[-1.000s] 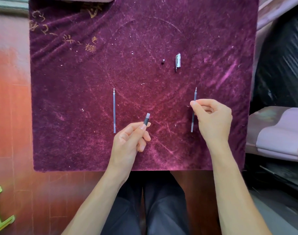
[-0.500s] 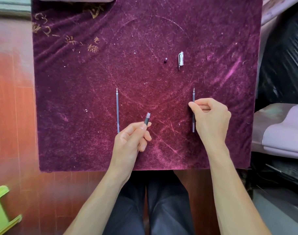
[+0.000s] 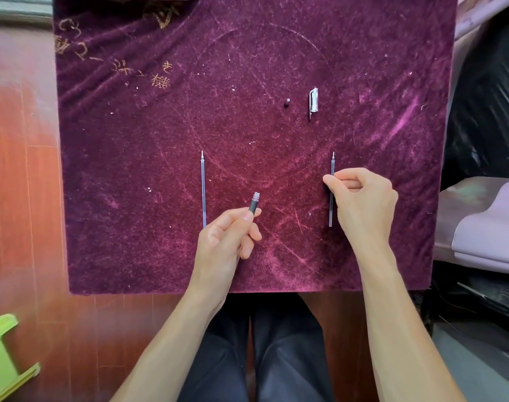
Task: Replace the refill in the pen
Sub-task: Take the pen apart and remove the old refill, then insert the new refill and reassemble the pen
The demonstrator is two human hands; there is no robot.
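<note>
Pen barrel [image 3: 254,203], dark with a threaded pale end, sticks up and away from the left hand [image 3: 227,239], which pinches it between thumb and forefinger above the purple cloth [image 3: 131,169] that covers the counter. Just to the left of that hand lies a thin refill [image 3: 203,190], straight on the cloth, its tip pointing away from the person and its near end close beside the knuckles. The right hand [image 3: 363,204] is closed in a narrow pinch on a second refill [image 3: 331,181], thumb and forefinger gripping it near its upper part; whether this refill rests on the cloth or is lifted off it cannot be told. Farther out, beyond and between the hands, sit a small dark pen tip [image 3: 287,102] and a clear pen cap [image 3: 313,103] with a clip, side by side but apart.
</note>
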